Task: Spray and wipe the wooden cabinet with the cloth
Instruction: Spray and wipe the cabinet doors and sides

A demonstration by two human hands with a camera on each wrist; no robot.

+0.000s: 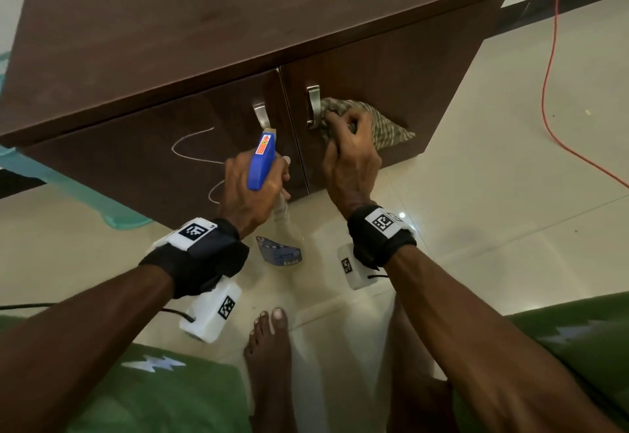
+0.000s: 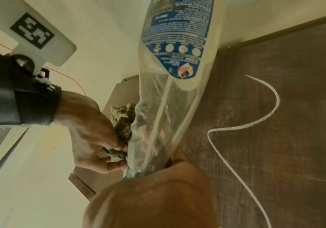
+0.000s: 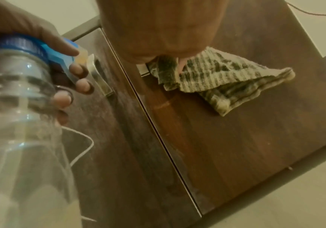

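A dark brown wooden cabinet (image 1: 204, 34) with two doors and metal handles (image 1: 312, 105) stands on the floor. My left hand (image 1: 252, 187) grips a clear spray bottle (image 2: 177, 64) by its blue trigger head (image 1: 261, 163), the nozzle close to the left door by its handle. A white chalk scribble (image 1: 194, 146) marks that left door (image 2: 275, 138). My right hand (image 1: 350, 150) holds a bunched patterned cloth (image 1: 377, 122) against the right door (image 3: 236, 138), just beside its handle. The cloth (image 3: 226, 80) trails to the right of the fingers.
The cabinet stands on a glossy cream tiled floor (image 1: 510, 194). A red cord (image 1: 551, 58) runs along the floor at the right. Something teal (image 1: 68, 187) lies left of the cabinet. My bare foot (image 1: 269, 347) and green-clad knees (image 1: 163, 395) are below.
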